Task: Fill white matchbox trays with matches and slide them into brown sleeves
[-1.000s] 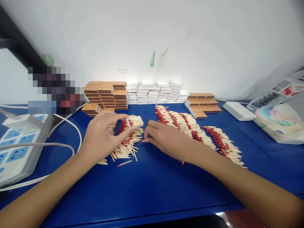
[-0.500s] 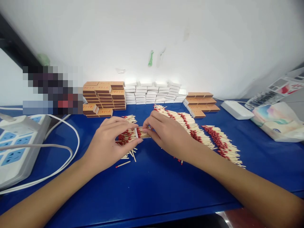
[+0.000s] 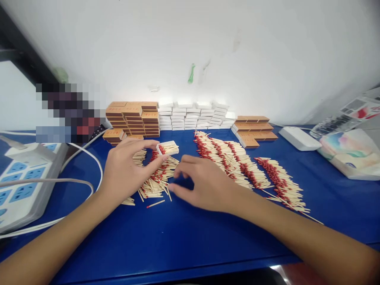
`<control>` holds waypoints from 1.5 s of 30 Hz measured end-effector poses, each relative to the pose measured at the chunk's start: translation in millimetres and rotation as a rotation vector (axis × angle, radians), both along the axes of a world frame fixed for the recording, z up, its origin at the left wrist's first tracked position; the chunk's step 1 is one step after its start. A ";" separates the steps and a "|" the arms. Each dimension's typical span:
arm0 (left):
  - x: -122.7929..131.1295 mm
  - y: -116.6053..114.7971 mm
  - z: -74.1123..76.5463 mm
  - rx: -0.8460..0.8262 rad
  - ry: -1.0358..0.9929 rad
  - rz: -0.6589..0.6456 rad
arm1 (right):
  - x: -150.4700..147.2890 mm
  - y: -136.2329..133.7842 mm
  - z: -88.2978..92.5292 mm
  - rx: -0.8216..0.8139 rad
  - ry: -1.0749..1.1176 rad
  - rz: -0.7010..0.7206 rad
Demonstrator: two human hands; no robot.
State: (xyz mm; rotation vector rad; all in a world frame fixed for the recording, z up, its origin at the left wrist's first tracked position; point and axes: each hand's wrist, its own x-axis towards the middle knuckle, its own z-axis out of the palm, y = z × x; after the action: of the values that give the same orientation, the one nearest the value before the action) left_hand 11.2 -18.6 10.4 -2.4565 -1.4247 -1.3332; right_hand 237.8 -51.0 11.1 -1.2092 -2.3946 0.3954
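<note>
My left hand (image 3: 126, 172) grips a small white matchbox tray (image 3: 168, 148) between thumb and fingers; red-tipped matches lie inside it. It hovers over a loose heap of matches (image 3: 157, 178) on the blue table (image 3: 190, 233). My right hand (image 3: 204, 184) hangs just right of that heap, palm down, fingers curled loosely apart with nothing in them. A long row of matches (image 3: 237, 164) stretches away to the right behind that hand.
Stacks of orange matchbox sleeves (image 3: 133, 118) and white trays (image 3: 190, 116) line the wall, with more orange sleeves (image 3: 253, 128) to the right. A power strip (image 3: 20, 182) with white cables lies left. A white adapter (image 3: 298, 138) and tissue pack (image 3: 350, 152) sit right.
Both hands were together at the tray half a second ago. Now my right hand has drawn back towards me, and my left hand has lifted the filled tray slightly away.
</note>
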 end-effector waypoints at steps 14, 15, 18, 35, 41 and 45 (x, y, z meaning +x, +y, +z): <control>-0.6 0.7 -2.3 0.018 0.021 -0.038 | 3.0 1.9 -3.5 -0.117 -0.187 0.019; -0.5 0.7 -2.1 0.021 0.025 -0.038 | 4.6 3.1 -1.5 -0.119 -0.193 0.016; -0.2 0.8 -1.7 0.028 0.030 -0.035 | 5.1 4.0 3.3 -0.104 -0.111 -0.021; -1.7 0.7 -1.9 0.024 0.029 -0.047 | -12.8 -4.9 -14.2 -0.143 -0.007 -0.009; -2.0 2.7 -3.1 0.009 0.072 -0.082 | 14.1 10.9 6.4 -0.326 -0.098 -0.019; -0.3 2.9 -5.3 0.043 0.105 -0.113 | 31.3 19.8 16.1 -0.380 -0.197 -0.032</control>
State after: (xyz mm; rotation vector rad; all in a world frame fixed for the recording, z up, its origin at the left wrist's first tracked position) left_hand 10.9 -15.7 5.1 -2.5718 -1.2390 -1.2183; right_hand 269.1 -31.2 27.2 -1.5080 -2.5367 0.7827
